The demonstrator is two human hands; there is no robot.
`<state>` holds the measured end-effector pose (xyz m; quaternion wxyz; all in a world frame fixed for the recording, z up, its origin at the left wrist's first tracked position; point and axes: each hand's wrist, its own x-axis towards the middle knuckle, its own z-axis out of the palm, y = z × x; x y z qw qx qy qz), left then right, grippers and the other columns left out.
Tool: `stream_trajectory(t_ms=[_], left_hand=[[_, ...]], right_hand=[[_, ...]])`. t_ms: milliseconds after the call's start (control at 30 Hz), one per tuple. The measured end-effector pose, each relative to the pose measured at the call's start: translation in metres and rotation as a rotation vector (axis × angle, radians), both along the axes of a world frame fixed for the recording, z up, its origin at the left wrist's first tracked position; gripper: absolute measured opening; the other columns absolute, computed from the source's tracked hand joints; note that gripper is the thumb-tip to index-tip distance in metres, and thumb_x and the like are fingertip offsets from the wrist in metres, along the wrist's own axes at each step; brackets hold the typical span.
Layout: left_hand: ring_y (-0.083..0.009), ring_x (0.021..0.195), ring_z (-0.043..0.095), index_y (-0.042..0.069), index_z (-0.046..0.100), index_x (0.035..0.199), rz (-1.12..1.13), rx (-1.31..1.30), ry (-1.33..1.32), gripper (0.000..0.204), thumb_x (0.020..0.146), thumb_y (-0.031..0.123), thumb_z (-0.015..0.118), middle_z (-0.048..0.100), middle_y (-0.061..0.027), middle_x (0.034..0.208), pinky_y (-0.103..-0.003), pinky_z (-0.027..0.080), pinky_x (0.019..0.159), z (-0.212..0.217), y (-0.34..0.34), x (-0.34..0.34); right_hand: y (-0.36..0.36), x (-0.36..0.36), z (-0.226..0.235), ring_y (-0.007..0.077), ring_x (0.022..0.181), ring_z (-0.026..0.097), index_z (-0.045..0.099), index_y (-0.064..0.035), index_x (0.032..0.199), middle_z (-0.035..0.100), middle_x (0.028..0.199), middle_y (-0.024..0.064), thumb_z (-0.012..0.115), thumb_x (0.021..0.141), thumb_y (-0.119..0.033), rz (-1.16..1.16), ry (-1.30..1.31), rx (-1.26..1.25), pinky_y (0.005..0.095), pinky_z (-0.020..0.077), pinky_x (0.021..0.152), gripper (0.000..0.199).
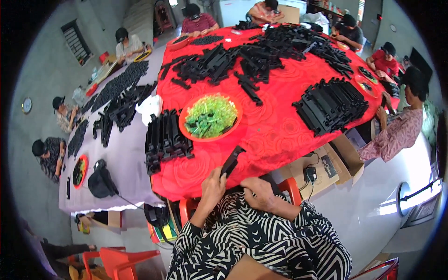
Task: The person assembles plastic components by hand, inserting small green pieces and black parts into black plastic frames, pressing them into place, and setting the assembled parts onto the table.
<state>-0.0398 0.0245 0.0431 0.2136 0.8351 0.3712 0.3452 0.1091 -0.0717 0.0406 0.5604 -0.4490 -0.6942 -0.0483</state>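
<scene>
Floor (pixel 361 198): my hottest spot, glare bleaching it white toward the right edge.
Opening (pixel 361 9): a narrow bright strip, upper right; I can't place any other light source for certain.
Red cloth (pixel 275 144): bright, strongly saturated; I can read its rose pattern best mid-frame.
Black parts (pixel 331 105): so dark that detail sinks inside the heaps, with faint sheen along some edges.
Left hand (pixel 213 186): well lit, fingers distinct to me.
Grey wall (pixel 46 74): dimmer, flat, far left.
Co-workers (pixel 200 25): small and soft around my upper rim.
Rim: straight edges bow, bluish fringe, corners fall to black.
</scene>
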Motion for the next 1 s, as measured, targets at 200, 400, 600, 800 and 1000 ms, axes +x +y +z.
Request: stream_trajectory(t_ms=[200, 400, 600, 800, 1000], left_hand=[[-0.0379, 0.058, 0.055, 0.000, 0.050, 0.083, 0.098, -0.008, 0.051, 0.014, 0.083, 0.014, 0.048, 0.054, -0.0205, 0.062, -0.044, 0.041, 0.050, -0.017, 0.025, -0.009], [-0.0401, 0.061, 0.055, 0.000, 0.051, 0.082, 0.023, -0.220, -0.012, 0.015, 0.082, 0.015, 0.049, 0.055, -0.0237, 0.064, -0.046, 0.040, 0.052, -0.044, 0.025, 0.004], [-0.0407, 0.068, 0.056, 0.001, 0.051, 0.087, -0.209, -0.212, 0.176, 0.017, 0.081, 0.018, 0.049, 0.056, -0.0241, 0.069, -0.048, 0.042, 0.059, -0.080, 0.022, 0.002], [-0.0408, 0.070, 0.056, 0.003, 0.050, 0.089, -0.256, -0.223, 0.251, 0.020, 0.081, 0.021, 0.048, 0.057, -0.0240, 0.072, -0.047, 0.042, 0.061, -0.093, 0.028, 0.002], [-0.0385, 0.070, 0.057, 0.004, 0.051, 0.089, -0.200, -0.137, 0.231, 0.020, 0.081, 0.022, 0.049, 0.058, -0.0221, 0.073, -0.046, 0.043, 0.061, -0.105, 0.022, -0.001]], right_hand=[[0.015, 0.006, -0.055, 0.0293, 0.061, 0.058, 0.058, -0.0020, 0.082, 0.058, 0.070, 0.0132, 0.054, 0.070, 0.000, 0.063, 0.032, -0.338, 0.0335, 0.0476, 0.055, 0.012], [0.041, 0.023, -0.114, 0.0295, 0.067, 0.061, 0.059, -0.0005, 0.079, 0.059, 0.069, 0.0185, 0.058, 0.069, -0.017, 0.107, 0.130, -0.976, 0.0369, 0.0470, 0.059, 0.020], [0.054, 0.026, -0.114, 0.0378, 0.079, 0.060, 0.061, 0.0067, 0.080, 0.058, 0.079, 0.0284, 0.059, 0.067, -0.022, -0.049, 0.048, -1.271, 0.0424, 0.0467, 0.069, 0.032], [0.063, 0.029, -0.141, 0.0385, 0.081, 0.059, 0.059, 0.0092, 0.081, 0.057, 0.080, 0.0303, 0.060, 0.066, -0.024, -0.022, 0.085, -1.107, 0.0422, 0.0466, 0.071, 0.036], [0.063, 0.025, -0.126, 0.0363, 0.081, 0.059, 0.060, 0.0068, 0.083, 0.059, 0.079, 0.0268, 0.061, 0.065, -0.023, -0.043, 0.077, -1.182, 0.0394, 0.0468, 0.070, 0.035]])
